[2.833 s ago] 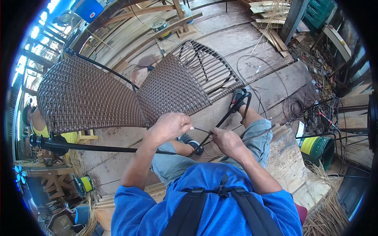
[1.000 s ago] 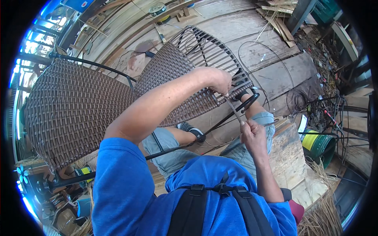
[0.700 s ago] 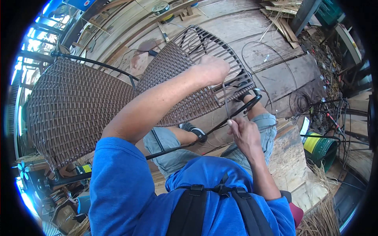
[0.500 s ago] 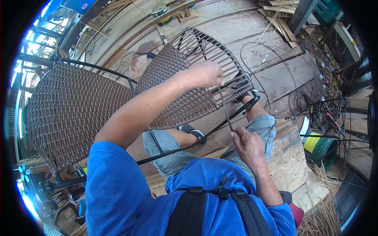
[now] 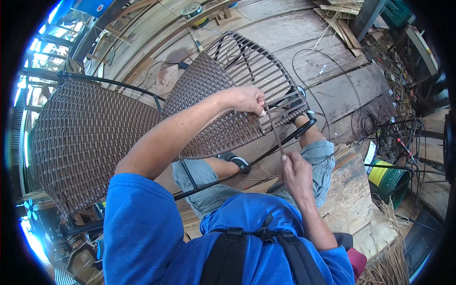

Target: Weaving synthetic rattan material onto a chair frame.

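A brown wicker chair seat lies across my lap on a black metal frame. Its left part is closely woven, while the far right part shows bare parallel strips with gaps between them. At the edge of the weave, my left hand is closed, its fingertips pinching a flat brown strip. From there the strip runs taut toward me, down to my right hand, closed on its lower part. The chair's woven backrest spreads out to the left.
A black frame tube passes between my hands and my legs. Coiled strip lies on the wooden floor to the right, by a green bucket with a yellow label. Wood offcuts are piled at the far right.
My left hand has come down and slightly left onto the weave's edge. My right hand has shifted a little right, the strip still held between both hands.
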The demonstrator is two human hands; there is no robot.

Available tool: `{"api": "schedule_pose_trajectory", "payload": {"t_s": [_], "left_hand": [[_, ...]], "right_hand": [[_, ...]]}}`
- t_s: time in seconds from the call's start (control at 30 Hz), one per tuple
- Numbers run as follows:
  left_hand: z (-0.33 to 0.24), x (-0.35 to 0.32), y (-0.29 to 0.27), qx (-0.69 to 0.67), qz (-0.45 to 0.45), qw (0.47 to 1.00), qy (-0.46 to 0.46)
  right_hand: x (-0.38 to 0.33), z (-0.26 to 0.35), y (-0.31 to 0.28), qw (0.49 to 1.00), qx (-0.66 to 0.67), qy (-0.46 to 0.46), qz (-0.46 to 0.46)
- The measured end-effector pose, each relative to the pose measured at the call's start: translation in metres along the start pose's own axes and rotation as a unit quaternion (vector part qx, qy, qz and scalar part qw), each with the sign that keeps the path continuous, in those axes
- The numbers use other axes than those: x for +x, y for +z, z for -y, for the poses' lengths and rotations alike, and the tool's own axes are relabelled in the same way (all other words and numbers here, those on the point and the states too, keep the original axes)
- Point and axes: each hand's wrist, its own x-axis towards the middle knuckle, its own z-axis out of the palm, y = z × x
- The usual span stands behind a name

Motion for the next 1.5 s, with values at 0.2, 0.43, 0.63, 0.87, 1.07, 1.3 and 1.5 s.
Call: {"api": "schedule_pose_trajectory", "payload": {"t_s": [0.2, 0.43, 0.63, 0.87, 1.07, 1.3, 1.5], "left_hand": [[-0.013, -0.016, -0.057, 0.096, -0.060, 0.991, -0.066], [-0.015, -0.010, -0.012, 0.242, -0.102, 0.965, -0.027], [0.009, -0.001, -0.008, 0.043, -0.102, 0.993, -0.038], [0.013, -0.002, -0.001, 0.046, -0.161, 0.986, -0.018], [0.006, -0.005, -0.025, 0.183, -0.175, 0.967, -0.032], [0.020, 0.012, -0.020, 0.175, -0.174, 0.968, -0.044], [0.022, 0.009, -0.040, 0.022, -0.144, 0.989, -0.018]], "right_hand": [[0.030, 0.003, -0.005, 0.988, -0.137, -0.064, -0.034], [0.005, 0.000, -0.028, 0.975, -0.185, -0.116, 0.050], [-0.010, 0.007, -0.012, 0.997, -0.030, -0.028, 0.064], [0.012, 0.011, -0.009, 0.999, 0.013, 0.007, 0.041], [0.020, -0.002, -0.033, 0.965, -0.210, -0.148, 0.057], [0.020, 0.007, -0.025, 0.992, -0.112, -0.049, 0.043], [0.042, 0.009, -0.014, 0.990, -0.135, -0.026, 0.012]]}}
